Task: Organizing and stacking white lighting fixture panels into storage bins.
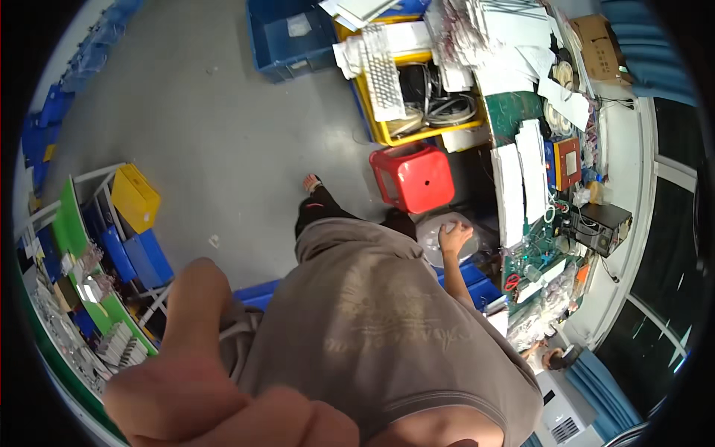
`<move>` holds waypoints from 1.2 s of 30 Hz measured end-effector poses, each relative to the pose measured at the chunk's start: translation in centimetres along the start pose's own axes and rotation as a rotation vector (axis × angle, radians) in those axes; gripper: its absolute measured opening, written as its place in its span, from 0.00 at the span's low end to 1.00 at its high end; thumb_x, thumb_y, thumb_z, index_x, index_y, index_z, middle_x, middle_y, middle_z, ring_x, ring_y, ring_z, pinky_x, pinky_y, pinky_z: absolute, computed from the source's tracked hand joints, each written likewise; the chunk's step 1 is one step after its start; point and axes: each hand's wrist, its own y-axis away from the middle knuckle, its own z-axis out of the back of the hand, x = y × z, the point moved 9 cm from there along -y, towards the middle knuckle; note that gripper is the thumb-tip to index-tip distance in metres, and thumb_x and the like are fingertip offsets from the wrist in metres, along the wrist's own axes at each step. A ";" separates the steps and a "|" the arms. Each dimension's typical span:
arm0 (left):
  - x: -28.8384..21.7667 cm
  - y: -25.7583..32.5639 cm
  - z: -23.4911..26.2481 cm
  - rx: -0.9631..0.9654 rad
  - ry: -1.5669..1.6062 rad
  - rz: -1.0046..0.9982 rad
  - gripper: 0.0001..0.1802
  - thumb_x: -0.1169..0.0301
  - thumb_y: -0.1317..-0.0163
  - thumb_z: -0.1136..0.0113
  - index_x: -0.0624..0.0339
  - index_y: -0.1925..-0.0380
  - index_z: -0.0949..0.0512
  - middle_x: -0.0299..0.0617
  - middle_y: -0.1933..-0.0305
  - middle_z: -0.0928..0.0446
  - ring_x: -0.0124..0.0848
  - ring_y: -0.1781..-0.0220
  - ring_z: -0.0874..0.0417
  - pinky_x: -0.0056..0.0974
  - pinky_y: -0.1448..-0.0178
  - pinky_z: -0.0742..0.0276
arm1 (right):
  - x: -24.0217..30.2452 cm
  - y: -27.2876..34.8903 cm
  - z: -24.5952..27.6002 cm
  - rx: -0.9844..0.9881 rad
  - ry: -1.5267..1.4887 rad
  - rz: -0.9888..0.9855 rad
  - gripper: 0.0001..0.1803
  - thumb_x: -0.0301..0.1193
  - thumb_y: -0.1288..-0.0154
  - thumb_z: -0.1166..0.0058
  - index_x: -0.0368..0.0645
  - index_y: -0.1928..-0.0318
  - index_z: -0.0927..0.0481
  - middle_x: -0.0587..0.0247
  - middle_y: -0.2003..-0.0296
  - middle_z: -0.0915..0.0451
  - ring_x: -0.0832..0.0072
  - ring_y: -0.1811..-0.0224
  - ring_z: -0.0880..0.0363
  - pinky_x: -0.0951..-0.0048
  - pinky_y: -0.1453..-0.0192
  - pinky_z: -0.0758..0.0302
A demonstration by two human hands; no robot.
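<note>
My left hand (186,406) is raised very close at the lower left, large and slightly blurred. Its fingers look bent and pressed together; the lower edge cuts off the tips and whatever they may hold. Low on my right side, my right hand (456,238) has its fingers curled on a clear plastic bag (433,237). The bag hangs beside my leg, and its contents are too unclear to name. Just ahead of that hand stands a red plastic stool (421,179).
To the right runs a cluttered green-topped workbench (514,112) with papers, cables and red-handled scissors (512,281). Ahead are a yellow crate (417,138) holding cables and a keyboard (382,71), and a blue bin (287,67). A shelf with yellow and blue bins (135,197) stands left.
</note>
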 end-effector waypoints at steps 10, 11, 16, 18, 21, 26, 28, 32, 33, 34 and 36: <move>11.6 -1.3 7.9 -0.260 0.097 -0.260 0.04 0.65 0.56 0.39 0.42 0.76 0.21 0.29 0.78 0.29 0.25 0.76 0.34 0.31 0.74 0.41 | 24.0 -4.6 6.9 -0.068 -0.407 0.161 0.16 0.31 0.45 0.38 0.45 0.54 0.20 0.45 0.51 0.34 0.50 0.47 0.34 0.55 0.39 0.33; 12.7 -2.6 7.5 -0.346 0.026 -0.082 0.04 0.65 0.60 0.38 0.43 0.79 0.19 0.29 0.82 0.32 0.24 0.79 0.37 0.32 0.75 0.41 | 24.5 -5.0 6.6 -0.075 -0.422 0.144 0.16 0.31 0.45 0.38 0.45 0.54 0.20 0.45 0.51 0.34 0.50 0.47 0.34 0.55 0.39 0.33; 25.7 -11.3 0.4 -0.051 0.173 -0.021 0.13 0.77 0.48 0.38 0.51 0.61 0.15 0.27 0.86 0.34 0.23 0.86 0.40 0.29 0.79 0.45 | 26.0 -9.3 2.6 0.042 -0.562 -0.013 0.13 0.31 0.42 0.39 0.44 0.56 0.19 0.48 0.53 0.32 0.52 0.47 0.33 0.57 0.38 0.33; 32.4 -13.8 -4.3 0.057 0.181 0.104 0.10 0.76 0.40 0.41 0.52 0.60 0.17 0.30 0.86 0.30 0.26 0.85 0.34 0.31 0.76 0.39 | 27.6 -12.6 0.7 0.079 -0.639 -0.044 0.12 0.31 0.41 0.39 0.42 0.56 0.18 0.49 0.56 0.29 0.55 0.49 0.31 0.60 0.40 0.31; 40.8 -16.1 -10.0 0.210 0.129 0.299 0.10 0.78 0.38 0.43 0.57 0.59 0.17 0.33 0.80 0.27 0.26 0.80 0.34 0.30 0.73 0.38 | 30.9 -17.8 -2.1 0.134 -0.733 -0.071 0.12 0.31 0.40 0.40 0.40 0.57 0.18 0.50 0.58 0.25 0.57 0.52 0.28 0.63 0.43 0.29; 52.8 -19.9 -16.8 0.289 0.128 0.450 0.10 0.76 0.37 0.43 0.56 0.57 0.18 0.34 0.76 0.23 0.26 0.78 0.30 0.30 0.70 0.33 | 40.2 -30.8 -4.8 0.227 -1.047 -0.116 0.16 0.36 0.35 0.43 0.34 0.56 0.18 0.54 0.65 0.18 0.66 0.59 0.22 0.70 0.52 0.25; 56.3 -22.2 -18.8 0.295 0.144 0.466 0.11 0.74 0.37 0.42 0.57 0.54 0.19 0.37 0.70 0.21 0.29 0.72 0.26 0.32 0.65 0.29 | 43.9 -36.0 -5.5 0.309 -1.153 -0.152 0.18 0.38 0.33 0.43 0.32 0.56 0.18 0.55 0.66 0.17 0.68 0.60 0.21 0.71 0.54 0.24; 62.0 -25.7 -24.1 0.336 0.147 0.440 0.14 0.71 0.36 0.42 0.59 0.50 0.21 0.42 0.61 0.19 0.35 0.64 0.20 0.35 0.57 0.24 | 48.1 -42.2 -6.2 0.435 -1.257 -0.369 0.22 0.41 0.30 0.45 0.34 0.49 0.21 0.58 0.57 0.18 0.69 0.56 0.22 0.73 0.48 0.26; 63.1 -27.0 -26.1 0.345 0.119 0.380 0.15 0.70 0.36 0.42 0.60 0.49 0.22 0.44 0.58 0.20 0.38 0.60 0.20 0.37 0.54 0.24 | 48.9 -43.6 -6.4 0.425 -1.268 -0.409 0.22 0.41 0.31 0.45 0.34 0.48 0.21 0.57 0.57 0.18 0.69 0.55 0.22 0.73 0.47 0.26; 63.8 -28.4 -27.8 0.354 0.090 0.325 0.17 0.69 0.36 0.42 0.61 0.48 0.23 0.47 0.54 0.20 0.42 0.56 0.19 0.40 0.51 0.23 | 50.0 -44.4 -6.6 0.420 -1.277 -0.449 0.22 0.41 0.31 0.44 0.34 0.48 0.22 0.57 0.57 0.19 0.69 0.55 0.22 0.73 0.47 0.27; 65.4 -30.7 -31.4 0.400 0.068 0.273 0.20 0.68 0.36 0.43 0.65 0.45 0.26 0.53 0.47 0.23 0.48 0.47 0.21 0.44 0.43 0.25 | 51.1 -46.3 -7.3 0.409 -1.286 -0.536 0.23 0.42 0.31 0.44 0.34 0.46 0.23 0.56 0.56 0.19 0.69 0.55 0.22 0.73 0.46 0.27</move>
